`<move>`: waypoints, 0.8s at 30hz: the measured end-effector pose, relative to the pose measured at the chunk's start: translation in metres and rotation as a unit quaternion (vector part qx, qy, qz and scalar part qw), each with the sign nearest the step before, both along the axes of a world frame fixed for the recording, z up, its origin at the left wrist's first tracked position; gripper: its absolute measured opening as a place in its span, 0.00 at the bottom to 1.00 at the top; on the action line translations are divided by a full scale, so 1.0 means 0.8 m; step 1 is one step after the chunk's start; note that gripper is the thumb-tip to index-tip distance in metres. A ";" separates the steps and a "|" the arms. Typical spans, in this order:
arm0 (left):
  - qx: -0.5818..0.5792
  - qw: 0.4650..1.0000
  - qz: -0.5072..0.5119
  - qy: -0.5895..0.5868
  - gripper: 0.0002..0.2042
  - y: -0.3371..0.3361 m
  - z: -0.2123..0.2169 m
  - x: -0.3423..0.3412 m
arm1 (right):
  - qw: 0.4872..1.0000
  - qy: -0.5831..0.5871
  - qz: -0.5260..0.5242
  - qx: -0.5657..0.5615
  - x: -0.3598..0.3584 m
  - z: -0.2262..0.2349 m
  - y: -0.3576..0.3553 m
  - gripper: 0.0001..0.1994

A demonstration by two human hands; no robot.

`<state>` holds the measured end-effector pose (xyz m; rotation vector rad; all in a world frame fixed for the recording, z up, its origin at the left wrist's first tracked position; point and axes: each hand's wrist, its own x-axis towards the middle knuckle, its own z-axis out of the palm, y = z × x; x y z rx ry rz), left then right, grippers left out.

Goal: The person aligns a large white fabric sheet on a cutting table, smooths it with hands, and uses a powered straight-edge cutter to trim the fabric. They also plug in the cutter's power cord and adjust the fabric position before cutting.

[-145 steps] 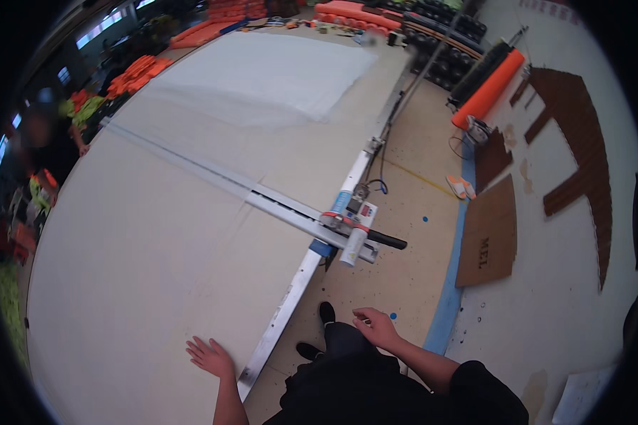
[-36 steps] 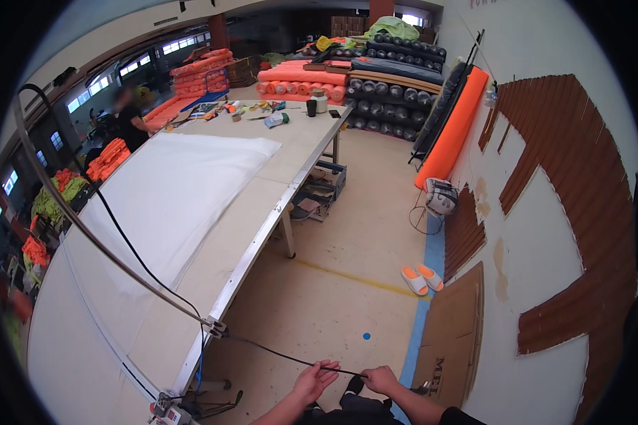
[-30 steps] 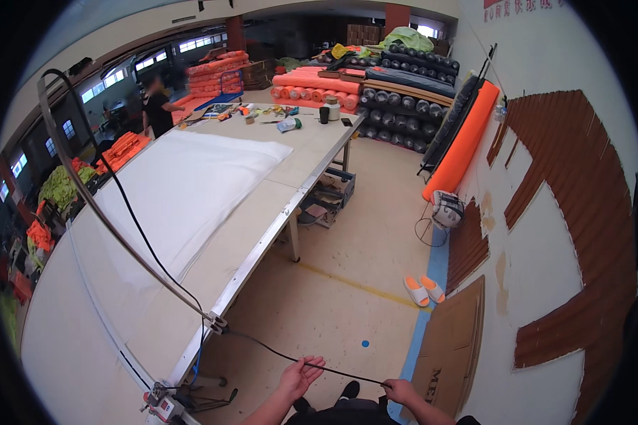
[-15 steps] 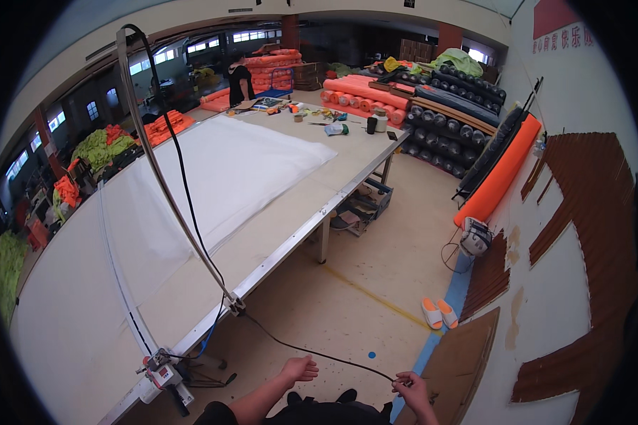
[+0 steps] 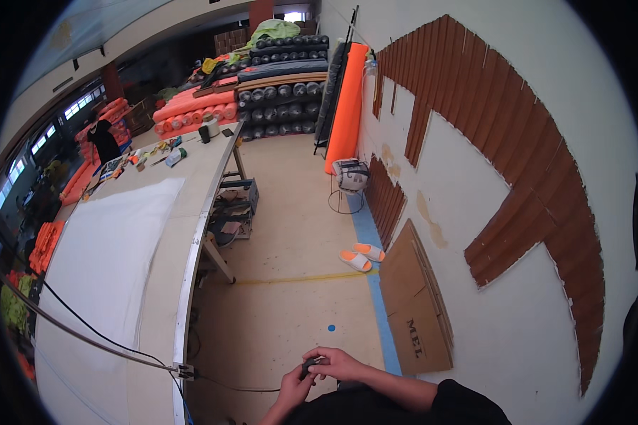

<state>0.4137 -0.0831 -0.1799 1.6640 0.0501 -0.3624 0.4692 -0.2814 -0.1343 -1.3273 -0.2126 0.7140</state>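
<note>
My left hand [image 5: 293, 384] and my right hand [image 5: 338, 363] meet low in the view, both closed around a small dark plug [image 5: 308, 367] at the end of a black cable [image 5: 241, 387]. The cable runs left from my hands to a small fitting [image 5: 185, 371] on the metal edge of the long cutting table [image 5: 164, 269], then on across the tabletop. A white fabric sheet [image 5: 110, 255] lies spread on the table to my left.
A cardboard sheet [image 5: 412, 304] leans on the wall at right. Orange slippers [image 5: 360, 256] and a small white fan [image 5: 349, 177] sit on the floor. Rolls of orange and dark fabric [image 5: 262, 92] are stacked at the back. A person in black [image 5: 105, 140] stands at the table's far end.
My view has swung right, toward the wall. My hands, spread apart along the cable half a second ago, have come together around its end.
</note>
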 end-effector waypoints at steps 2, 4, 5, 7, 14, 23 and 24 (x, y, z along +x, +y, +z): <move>-0.029 0.999 -0.013 0.006 0.12 0.001 0.004 -0.004 | 0.997 -0.009 0.000 -0.079 -0.004 -0.004 -0.011 0.21; -0.061 0.998 -0.019 0.007 0.12 0.003 0.010 -0.005 | 0.993 -0.034 -0.006 -0.115 -0.008 0.000 -0.013 0.22; -0.080 0.997 -0.020 0.004 0.12 0.004 0.014 -0.006 | 0.991 -0.058 -0.020 -0.122 -0.012 -0.003 -0.010 0.21; -0.090 0.996 -0.026 0.011 0.14 0.004 0.022 -0.002 | 0.987 -0.094 -0.034 -0.127 -0.012 -0.012 -0.009 0.21; -0.020 1.000 0.004 0.011 0.19 -0.015 0.029 0.039 | 0.987 -0.089 -0.052 -0.121 0.018 -0.034 -0.025 0.23; 0.044 0.991 0.122 -0.026 0.19 -0.015 -0.048 0.179 | 0.972 0.034 -0.084 -0.216 0.106 -0.091 -0.165 0.21; 0.073 0.988 0.134 -0.035 0.20 -0.007 -0.076 0.196 | 0.971 0.045 -0.085 -0.219 0.120 -0.098 -0.175 0.21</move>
